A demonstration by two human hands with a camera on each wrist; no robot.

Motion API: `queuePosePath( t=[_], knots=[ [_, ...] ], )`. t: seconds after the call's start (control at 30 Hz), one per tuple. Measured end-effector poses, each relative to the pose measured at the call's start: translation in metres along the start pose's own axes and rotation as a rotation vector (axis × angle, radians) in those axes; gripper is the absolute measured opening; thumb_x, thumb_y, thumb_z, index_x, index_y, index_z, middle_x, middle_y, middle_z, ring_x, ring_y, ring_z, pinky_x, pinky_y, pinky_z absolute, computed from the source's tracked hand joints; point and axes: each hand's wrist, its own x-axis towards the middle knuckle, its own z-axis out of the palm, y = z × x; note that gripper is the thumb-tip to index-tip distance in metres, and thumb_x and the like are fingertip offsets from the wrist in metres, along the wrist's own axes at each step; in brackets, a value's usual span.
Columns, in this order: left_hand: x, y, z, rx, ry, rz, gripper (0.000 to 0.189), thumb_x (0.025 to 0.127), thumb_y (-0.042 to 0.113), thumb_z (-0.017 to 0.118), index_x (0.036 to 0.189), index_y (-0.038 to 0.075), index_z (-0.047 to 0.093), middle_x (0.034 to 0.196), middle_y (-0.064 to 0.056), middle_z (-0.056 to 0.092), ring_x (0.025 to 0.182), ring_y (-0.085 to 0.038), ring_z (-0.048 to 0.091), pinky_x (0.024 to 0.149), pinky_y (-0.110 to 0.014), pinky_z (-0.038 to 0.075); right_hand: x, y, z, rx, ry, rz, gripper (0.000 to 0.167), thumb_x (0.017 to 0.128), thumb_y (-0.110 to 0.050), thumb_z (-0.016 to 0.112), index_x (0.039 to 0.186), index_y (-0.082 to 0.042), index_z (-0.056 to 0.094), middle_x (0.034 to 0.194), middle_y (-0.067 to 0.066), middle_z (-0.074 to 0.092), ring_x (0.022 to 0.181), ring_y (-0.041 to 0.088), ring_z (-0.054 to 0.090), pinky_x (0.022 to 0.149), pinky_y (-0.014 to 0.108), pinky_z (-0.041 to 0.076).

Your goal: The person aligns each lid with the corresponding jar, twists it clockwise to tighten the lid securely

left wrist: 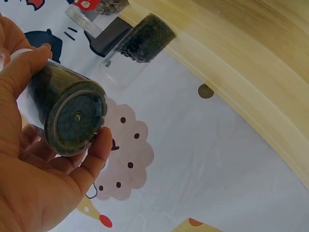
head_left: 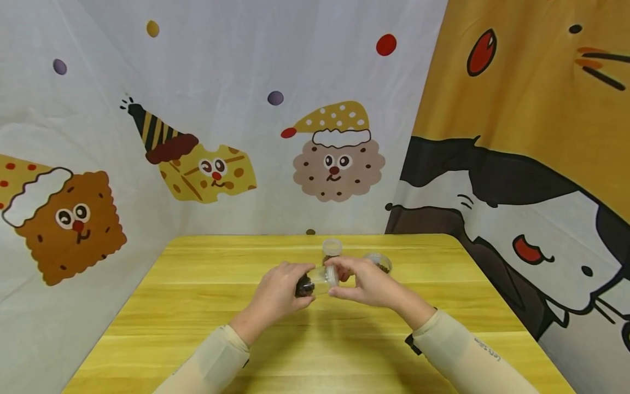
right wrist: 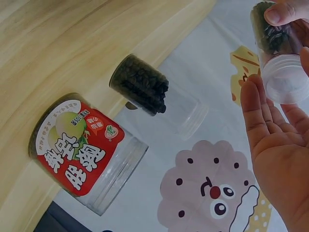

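Observation:
My left hand (head_left: 278,290) grips a clear jar (left wrist: 67,111) around its body. The jar is tilted on its side above the table, dark pieces gathered toward its base. At the other end is a translucent white lid (right wrist: 287,79). My right hand (right wrist: 277,154) is at the lid end, palm turned toward it. Its thumb and fingers are spread around the lid, fingertips close to the rim; whether they touch it is unclear. A second clear jar (right wrist: 140,84), partly filled with dark seeds, stands upright behind the hands.
Right of the second jar stands a wider clear container (right wrist: 123,164) with a red label and a translucent lid, partly hidden by my right hand in the head view. All of this is on a wood-grain table (head_left: 197,328). A printed cloth (head_left: 221,65) hangs behind it.

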Motion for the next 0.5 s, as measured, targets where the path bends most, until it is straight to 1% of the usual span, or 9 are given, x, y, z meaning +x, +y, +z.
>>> queuePosePath(
  t=[0.13, 0.27, 0.37, 0.43, 0.5],
  knots=[
    [0.0002, 0.0, -0.0004, 0.001, 0.003, -0.003, 0.067, 0.078, 0.037, 0.098, 0.135, 0.017, 0.07, 0.119, 0.0, 0.078, 0.101, -0.021, 0.072, 0.084, -0.04, 0.063, 0.0002, -0.0003, 0.0001, -0.001, 0.002, 0.004, 0.056, 0.098, -0.035, 0.08, 0.146, -0.013, 0.061, 0.105, -0.007, 0.075, 0.095, 0.019, 0.074, 0.083, 0.025, 0.06],
    [0.0001, -0.001, -0.0003, 0.004, 0.002, -0.007, 0.067, 0.078, 0.038, 0.097, 0.136, 0.017, 0.07, 0.119, 0.0, 0.078, 0.102, -0.022, 0.072, 0.085, -0.041, 0.063, 0.0002, -0.0002, 0.0006, -0.016, 0.01, -0.004, 0.06, 0.098, -0.036, 0.08, 0.149, -0.012, 0.059, 0.11, -0.005, 0.076, 0.097, 0.014, 0.073, 0.085, 0.028, 0.061],
    [0.0, -0.0024, 0.0006, -0.002, -0.002, -0.018, 0.066, 0.078, 0.037, 0.098, 0.135, 0.017, 0.07, 0.12, -0.001, 0.078, 0.104, -0.022, 0.072, 0.085, -0.041, 0.063, -0.0009, 0.0011, 0.0014, -0.037, 0.018, -0.013, 0.072, 0.097, -0.039, 0.081, 0.156, -0.011, 0.053, 0.125, -0.001, 0.075, 0.104, 0.014, 0.074, 0.09, 0.033, 0.063],
    [-0.0003, -0.0034, 0.0007, -0.011, -0.005, -0.029, 0.067, 0.078, 0.037, 0.098, 0.135, 0.017, 0.07, 0.12, -0.001, 0.078, 0.104, -0.022, 0.073, 0.085, -0.042, 0.063, -0.0019, 0.0025, 0.002, -0.052, 0.029, -0.029, 0.081, 0.095, -0.039, 0.084, 0.16, -0.009, 0.047, 0.137, 0.003, 0.072, 0.11, 0.019, 0.074, 0.094, 0.038, 0.063],
    [-0.0005, -0.0043, 0.0009, -0.012, -0.006, -0.037, 0.066, 0.078, 0.037, 0.098, 0.135, 0.017, 0.071, 0.119, -0.002, 0.078, 0.103, -0.022, 0.073, 0.085, -0.042, 0.064, -0.003, 0.0039, 0.0025, -0.078, 0.046, -0.051, 0.086, 0.092, -0.037, 0.086, 0.162, -0.01, 0.045, 0.145, 0.005, 0.068, 0.115, 0.023, 0.074, 0.096, 0.041, 0.063]
  ],
)
